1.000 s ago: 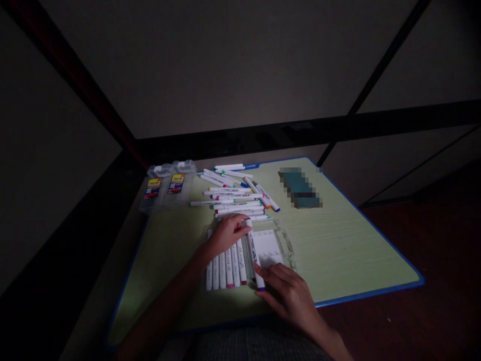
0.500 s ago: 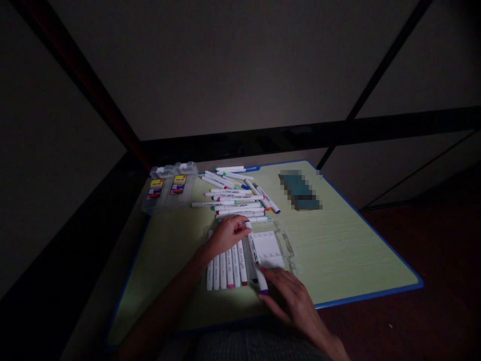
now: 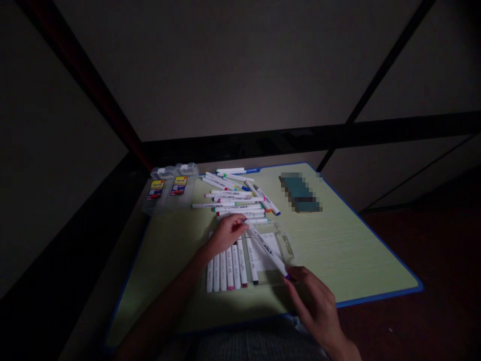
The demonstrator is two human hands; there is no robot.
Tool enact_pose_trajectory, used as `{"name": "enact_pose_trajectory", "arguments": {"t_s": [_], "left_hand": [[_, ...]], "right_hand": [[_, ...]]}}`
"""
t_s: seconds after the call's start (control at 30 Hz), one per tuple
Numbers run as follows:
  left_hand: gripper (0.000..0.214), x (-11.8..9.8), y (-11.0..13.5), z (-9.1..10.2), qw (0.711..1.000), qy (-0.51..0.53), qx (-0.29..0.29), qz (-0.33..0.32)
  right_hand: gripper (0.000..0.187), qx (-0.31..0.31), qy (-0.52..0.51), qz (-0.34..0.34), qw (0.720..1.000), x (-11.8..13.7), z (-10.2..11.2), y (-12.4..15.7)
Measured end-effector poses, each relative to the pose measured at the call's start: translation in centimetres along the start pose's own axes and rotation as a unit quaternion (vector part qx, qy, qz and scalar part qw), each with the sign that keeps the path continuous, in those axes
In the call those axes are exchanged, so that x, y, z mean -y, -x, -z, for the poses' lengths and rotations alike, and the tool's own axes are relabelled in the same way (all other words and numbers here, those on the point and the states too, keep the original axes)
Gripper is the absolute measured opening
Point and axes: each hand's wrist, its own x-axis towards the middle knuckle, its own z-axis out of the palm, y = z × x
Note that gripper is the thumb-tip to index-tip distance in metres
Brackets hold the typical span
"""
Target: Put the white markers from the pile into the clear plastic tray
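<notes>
Pinching one purple-ended marker [image 3: 267, 249] between left hand [image 3: 227, 234] at the far end and right hand [image 3: 313, 296] at the near; slanting it from far left to near right. Working beside seven lined-up markers [image 3: 229, 268].

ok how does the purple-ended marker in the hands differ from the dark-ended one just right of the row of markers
The purple-ended marker is held near its ends by the left hand and right hand; the dark-ended marker lies unheld. The purple-ended marker slants across the view; the dark-ended marker lies nearly in line with the row of markers. Both have white barrels.
</notes>
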Motion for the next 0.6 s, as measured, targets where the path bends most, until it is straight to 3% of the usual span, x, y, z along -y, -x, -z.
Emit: {"name": "enact_pose_trajectory", "arguments": {"t_s": [0.33,0.6], "left_hand": [[0.018,-0.3,0.1,0.2,1.0,0.015,0.01,-0.004],[0.018,-0.3,0.1,0.2,1.0,0.005,0.012,0.002]], "right_hand": [[0.011,-0.038,0.015,-0.008,0.999,-0.9,1.8,-1.1],[0.013,-0.086,0.051,-0.025,0.995,-3.1,3.4,-3.0]]}}
